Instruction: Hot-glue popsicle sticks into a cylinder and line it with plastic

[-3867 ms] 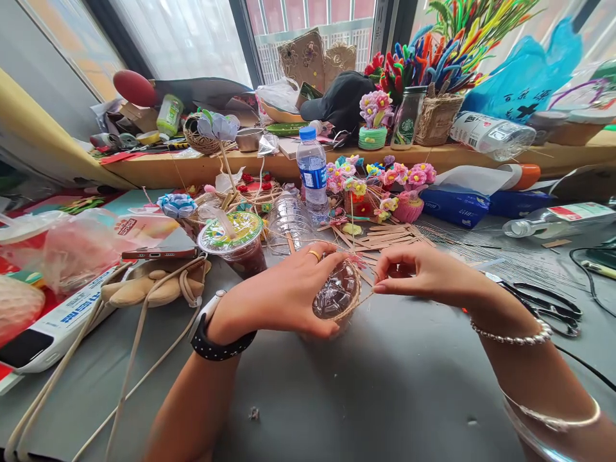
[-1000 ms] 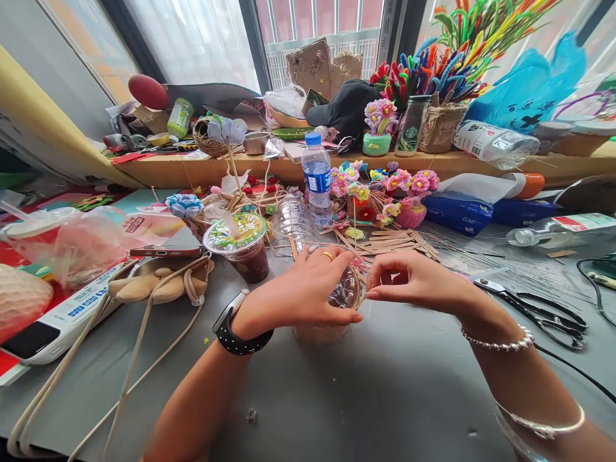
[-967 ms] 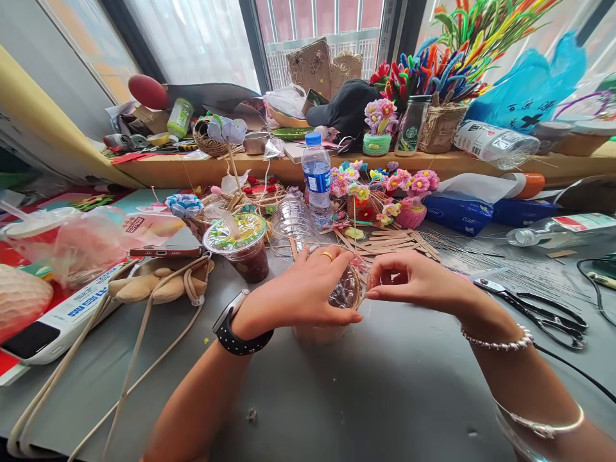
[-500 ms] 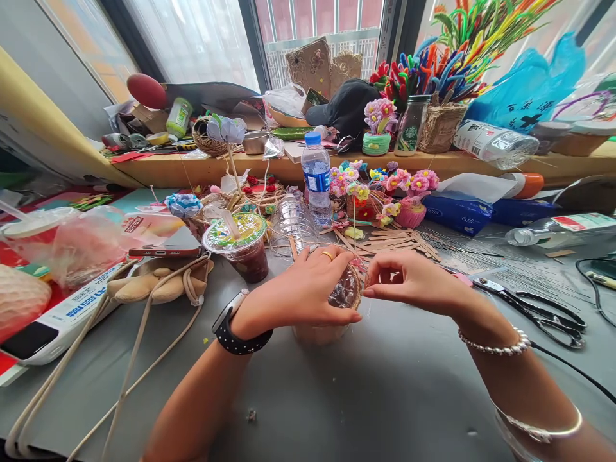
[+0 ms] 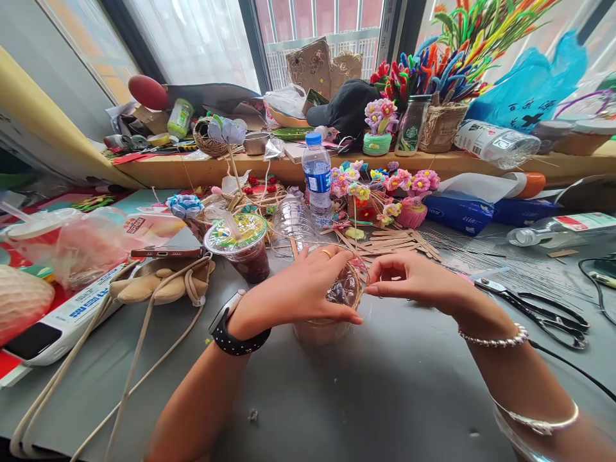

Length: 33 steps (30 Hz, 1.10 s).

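Observation:
In the head view a clear plastic cup (image 5: 342, 290), its rim wound with brown twine (image 5: 359, 289), stands on the grey table. My left hand (image 5: 308, 282) grips it from above and the left, thumb along the near side, hiding much of it. At the cup's right edge my right hand (image 5: 409, 279) pinches what looks like the twine's thin loose end between thumb and forefinger; the strand itself is hard to make out. A brown stick pokes up behind my left fingers.
A lidded drink cup (image 5: 245, 250) stands left of my left hand, with a phone (image 5: 166, 253) beyond it. Black-handled scissors (image 5: 539, 311) lie at the right. Behind are a water bottle (image 5: 316, 179), flat wooden sticks (image 5: 402, 244) and pipe-cleaner flowers (image 5: 418, 183).
Almost nothing differs. Both hands keep their hold at the cup's rim, and the whole view has shifted very slightly.

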{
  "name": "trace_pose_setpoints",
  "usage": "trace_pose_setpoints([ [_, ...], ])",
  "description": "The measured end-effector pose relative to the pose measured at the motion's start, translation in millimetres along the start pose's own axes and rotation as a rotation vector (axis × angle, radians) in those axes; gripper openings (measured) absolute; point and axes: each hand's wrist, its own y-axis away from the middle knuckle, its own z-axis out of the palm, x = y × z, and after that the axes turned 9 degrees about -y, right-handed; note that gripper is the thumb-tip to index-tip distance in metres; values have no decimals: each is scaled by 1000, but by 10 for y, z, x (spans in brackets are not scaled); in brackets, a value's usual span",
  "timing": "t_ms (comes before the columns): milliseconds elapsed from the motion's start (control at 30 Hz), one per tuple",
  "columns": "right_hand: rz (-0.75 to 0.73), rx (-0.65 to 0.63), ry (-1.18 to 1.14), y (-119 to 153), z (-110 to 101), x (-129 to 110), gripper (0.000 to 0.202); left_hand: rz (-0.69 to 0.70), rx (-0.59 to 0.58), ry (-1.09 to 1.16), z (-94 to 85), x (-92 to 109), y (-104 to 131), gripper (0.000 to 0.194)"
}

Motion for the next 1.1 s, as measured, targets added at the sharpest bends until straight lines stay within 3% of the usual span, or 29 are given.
trace_pose_setpoints([
  [233,-6,-13,21,4,-15,36,26,48,47,31,-146,-27,35,58],
  [367,7,-11,31,10,-21,20,28,-65,95,106,-275,-75,120,23],
  [400,10,-13,34,8,-22,15,28,-103,85,126,-293,-95,130,22],
  [567,-11,-14,12,6,-22,4,26,-82,-22,59,-279,-126,95,19],
  [933,-65,-27,5,22,-31,-7,25,-169,298,14,-321,53,135,31],
  [1100,-48,-25,4,19,-30,-5,24,-151,317,54,-301,3,101,38],
])
